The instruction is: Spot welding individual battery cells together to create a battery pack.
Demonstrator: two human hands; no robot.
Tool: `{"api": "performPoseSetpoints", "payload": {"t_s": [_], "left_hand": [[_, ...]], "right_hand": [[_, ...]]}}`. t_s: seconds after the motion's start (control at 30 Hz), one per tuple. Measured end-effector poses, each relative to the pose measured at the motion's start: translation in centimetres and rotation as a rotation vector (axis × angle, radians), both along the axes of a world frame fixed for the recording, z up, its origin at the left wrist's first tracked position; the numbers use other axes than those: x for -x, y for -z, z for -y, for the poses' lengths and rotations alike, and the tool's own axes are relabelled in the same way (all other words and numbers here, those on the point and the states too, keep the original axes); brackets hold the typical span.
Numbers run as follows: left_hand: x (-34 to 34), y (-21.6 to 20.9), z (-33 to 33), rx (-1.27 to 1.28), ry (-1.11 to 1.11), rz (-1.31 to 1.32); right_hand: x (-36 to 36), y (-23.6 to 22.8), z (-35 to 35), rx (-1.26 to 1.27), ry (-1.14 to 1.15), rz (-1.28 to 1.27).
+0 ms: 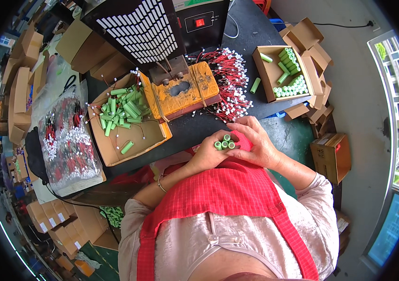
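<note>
"Green cells (224,142): where are they?"

"Near centre, with the black machine (202,40) far, a cardboard tray (150,139) left, a box (263,77) right."

"And the hands?"

"Left hand (208,153) grips the cells, round ends showing; right hand (258,144) bends beside them, its grip unclear."

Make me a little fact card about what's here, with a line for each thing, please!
Left hand: holding green cylindrical cells, four ends showing
Right hand: beside them, fingers curved; touch unclear
Apron: red, checked
Cardboard tray, left: green cells piled, some wires
Cardboard box, right: more green cells, some in rows
Wire leads: red, white connectors, heaped between tray and box
Rocker switch: red, on a black machine
</note>
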State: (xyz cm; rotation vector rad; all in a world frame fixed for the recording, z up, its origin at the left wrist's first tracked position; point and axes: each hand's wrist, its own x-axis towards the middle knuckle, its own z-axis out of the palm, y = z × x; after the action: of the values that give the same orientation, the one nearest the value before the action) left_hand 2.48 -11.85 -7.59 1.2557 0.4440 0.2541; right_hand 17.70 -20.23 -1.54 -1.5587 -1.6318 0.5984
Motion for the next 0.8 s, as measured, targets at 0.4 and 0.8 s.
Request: {"api": "performPoseSetpoints", "payload": {"t_s": [0.4, 0.8], "left_hand": [[0.3, -1.1, -0.4, -0.152, 0.107, -0.127], [0.3, -1.0, -0.9, 0.117, 0.273, -0.141]], "right_hand": [[-0.7, -1.0, -2.2, -0.010, -0.322, 0.139], [-1.5, -1.2, -3.8, 0.184, -0.528, -0.135]]}}
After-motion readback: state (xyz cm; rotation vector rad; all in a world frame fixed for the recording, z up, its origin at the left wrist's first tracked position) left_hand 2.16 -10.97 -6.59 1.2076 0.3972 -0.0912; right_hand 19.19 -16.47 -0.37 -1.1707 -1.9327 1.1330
